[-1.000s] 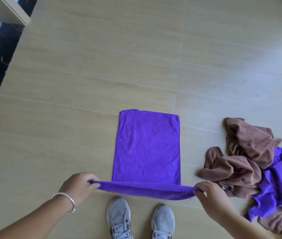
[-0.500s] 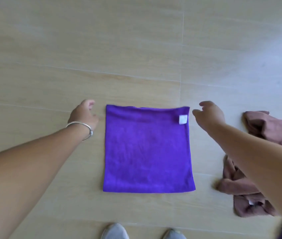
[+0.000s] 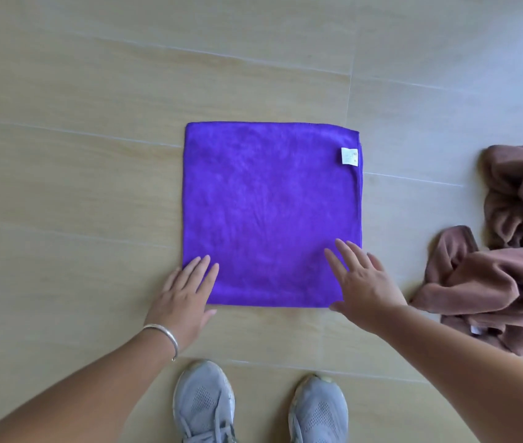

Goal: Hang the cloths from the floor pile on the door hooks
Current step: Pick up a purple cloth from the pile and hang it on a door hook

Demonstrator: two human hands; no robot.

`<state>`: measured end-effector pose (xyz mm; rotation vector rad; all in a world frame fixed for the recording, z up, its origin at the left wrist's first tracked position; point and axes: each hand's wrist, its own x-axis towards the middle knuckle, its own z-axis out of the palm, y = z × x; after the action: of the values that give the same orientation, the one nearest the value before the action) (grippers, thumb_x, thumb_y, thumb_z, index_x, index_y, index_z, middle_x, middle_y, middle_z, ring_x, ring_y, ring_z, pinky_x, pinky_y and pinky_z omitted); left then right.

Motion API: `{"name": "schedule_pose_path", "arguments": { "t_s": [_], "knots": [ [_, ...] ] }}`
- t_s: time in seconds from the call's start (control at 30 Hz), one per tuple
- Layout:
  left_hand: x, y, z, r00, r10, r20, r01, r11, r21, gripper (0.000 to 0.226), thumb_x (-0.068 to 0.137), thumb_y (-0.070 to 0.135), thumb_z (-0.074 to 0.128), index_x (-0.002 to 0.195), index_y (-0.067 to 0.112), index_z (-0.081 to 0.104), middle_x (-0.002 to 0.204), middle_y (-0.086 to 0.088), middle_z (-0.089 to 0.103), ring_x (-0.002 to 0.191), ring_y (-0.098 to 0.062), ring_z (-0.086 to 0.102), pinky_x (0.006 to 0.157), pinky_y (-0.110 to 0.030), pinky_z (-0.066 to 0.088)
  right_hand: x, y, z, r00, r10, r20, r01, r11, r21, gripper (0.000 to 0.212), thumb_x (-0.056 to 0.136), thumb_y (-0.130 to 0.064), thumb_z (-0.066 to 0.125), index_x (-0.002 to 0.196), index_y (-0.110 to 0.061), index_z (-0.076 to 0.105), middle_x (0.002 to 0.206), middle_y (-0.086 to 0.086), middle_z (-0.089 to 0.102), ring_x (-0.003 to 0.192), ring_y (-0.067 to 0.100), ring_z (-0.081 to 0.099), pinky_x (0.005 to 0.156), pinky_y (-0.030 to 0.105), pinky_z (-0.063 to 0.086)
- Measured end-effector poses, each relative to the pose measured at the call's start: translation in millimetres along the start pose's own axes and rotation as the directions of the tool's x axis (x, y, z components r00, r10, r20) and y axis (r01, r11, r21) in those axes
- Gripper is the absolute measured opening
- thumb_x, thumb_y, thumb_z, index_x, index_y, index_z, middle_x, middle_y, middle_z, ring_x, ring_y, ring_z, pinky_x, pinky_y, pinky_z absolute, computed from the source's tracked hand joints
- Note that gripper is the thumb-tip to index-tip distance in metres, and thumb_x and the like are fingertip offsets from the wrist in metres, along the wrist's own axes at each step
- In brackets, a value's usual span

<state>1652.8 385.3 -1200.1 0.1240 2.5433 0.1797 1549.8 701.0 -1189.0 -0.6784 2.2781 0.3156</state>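
Observation:
A purple cloth (image 3: 269, 203) lies folded into a flat square on the floor, with a small white label near its far right corner. My left hand (image 3: 186, 295) lies flat with straight fingers on the cloth's near left corner. My right hand (image 3: 362, 282) is spread flat over the near right corner. A pile of crumpled brown cloths (image 3: 506, 266) sits on the floor to the right, with a bit of purple fabric at its near edge. No door or hooks are in view.
The floor (image 3: 94, 187) is light wood-look tile with thin seams. My two grey shoes (image 3: 260, 407) stand just behind the cloth at the bottom of the view.
A second ago both hands pinched the cloth's near edge and folded it away. Then they let go at the far edge and came back to rest flat on the near corners.

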Motion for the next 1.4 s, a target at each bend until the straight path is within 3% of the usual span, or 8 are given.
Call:
{"name": "schedule_pose_path", "arguments": {
  "t_s": [0.13, 0.23, 0.37, 0.43, 0.57, 0.87, 1.1, 1.4],
  "knots": [
    [3, 6, 22, 0.999, 0.02, -0.041, -0.018, 0.998, 0.052, 0.09, 0.063, 0.041, 0.085, 0.139, 0.01, 0.049, 0.149, -0.01, 0.04, 0.136, -0.026, 0.041, 0.108, -0.047, 0.037, 3, -2, 28, 0.999, -0.048, 0.011, 0.049, 0.993, -0.104, 0.106, 0.085, -0.064, 0.051, 0.15, -0.018, -0.019, 0.159, 0.009, -0.019, 0.148, 0.027, -0.01, 0.119, 0.046, 0.004],
    [6, 3, 36, 0.989, 0.018, -0.144, -0.014, 0.999, 0.03, 0.076, 0.063, 0.026, 0.086, 0.132, 0.009, 0.057, 0.142, -0.011, 0.049, 0.129, -0.027, 0.049, 0.1, -0.049, 0.044, 4, -5, 44, 0.997, -0.036, -0.063, 0.028, 0.992, -0.125, 0.092, 0.094, -0.05, 0.043, 0.146, -0.014, -0.024, 0.16, 0.012, -0.015, 0.148, 0.03, -0.007, 0.118, 0.047, 0.007],
    [7, 0, 31, 0.973, 0.044, -0.228, -0.031, 0.998, 0.059, 0.049, 0.084, 0.02, 0.041, 0.129, 0.013, 0.06, 0.141, -0.005, 0.052, 0.127, -0.021, 0.053, 0.101, -0.043, 0.043, 2, -7, 40, 0.993, -0.021, -0.112, 0.013, 0.997, -0.077, 0.068, 0.098, -0.034, 0.038, 0.154, -0.016, 0.003, 0.162, 0.01, 0.0, 0.148, 0.029, 0.006, 0.117, 0.048, 0.014],
    [4, -2, 21, 0.986, 0.018, -0.164, -0.009, 0.998, 0.055, 0.049, 0.088, 0.019, 0.039, 0.133, 0.013, 0.056, 0.144, -0.004, 0.048, 0.131, -0.019, 0.048, 0.106, -0.041, 0.038, -2, -5, 30, 0.997, -0.018, -0.072, 0.012, 0.996, -0.09, 0.06, 0.1, -0.031, 0.031, 0.154, -0.019, 0.007, 0.162, 0.008, 0.002, 0.148, 0.027, 0.004, 0.117, 0.047, 0.012],
    [-4, -16, -9, 0.998, -0.069, -0.005, 0.069, 0.99, 0.123, 0.052, 0.1, 0.021, 0.032, 0.151, 0.021, 0.023, 0.159, 0.006, 0.018, 0.146, -0.008, 0.015, 0.116, -0.029, 0.011, -22, 2, -4, 0.998, -0.027, -0.051, 0.022, 0.995, -0.098, 0.052, 0.101, -0.028, 0.027, 0.152, -0.023, 0.018, 0.161, 0.004, 0.009, 0.149, 0.023, 0.002, 0.118, 0.046, 0.009],
    [-25, -12, -138, 0.99, -0.114, -0.086, 0.129, 0.974, 0.189, 0.049, 0.096, 0.012, 0.035, 0.143, 0.022, 0.036, 0.15, 0.005, 0.037, 0.142, -0.012, 0.028, 0.112, -0.027, 0.021, -83, 30, -128, 0.992, -0.014, -0.127, 0.006, 0.998, -0.059, 0.034, 0.099, -0.024, 0.037, 0.129, -0.029, 0.051, 0.15, -0.001, 0.033, 0.148, 0.02, 0.007, 0.119, 0.043, 0.008],
    [-39, -1, -264, 0.989, -0.083, -0.125, 0.108, 0.973, 0.206, 0.019, 0.093, 0.017, 0.042, 0.105, 0.027, 0.052, 0.111, 0.008, 0.059, 0.116, -0.014, 0.052, 0.092, -0.028, 0.038, -131, 62, -233, 0.981, 0.043, -0.189, -0.053, 0.997, -0.049, 0.034, 0.097, -0.02, 0.037, 0.125, -0.03, 0.053, 0.144, -0.004, 0.04, 0.148, 0.018, 0.009, 0.118, 0.042, 0.011],
    [-85, 21, -462, 0.975, 0.021, -0.222, 0.032, 0.972, 0.232, 0.017, 0.097, 0.022, 0.034, 0.087, 0.03, 0.045, 0.096, 0.007, 0.059, 0.092, -0.016, 0.054, 0.07, -0.025, 0.029, -227, 107, -378, 0.954, 0.076, -0.29, -0.095, 0.994, -0.053, 0.03, 0.1, -0.031, 0.038, 0.128, -0.031, 0.05, 0.145, -0.01, 0.039, 0.147, 0.014, 0.011, 0.116, 0.039, 0.013]
  ]
}}
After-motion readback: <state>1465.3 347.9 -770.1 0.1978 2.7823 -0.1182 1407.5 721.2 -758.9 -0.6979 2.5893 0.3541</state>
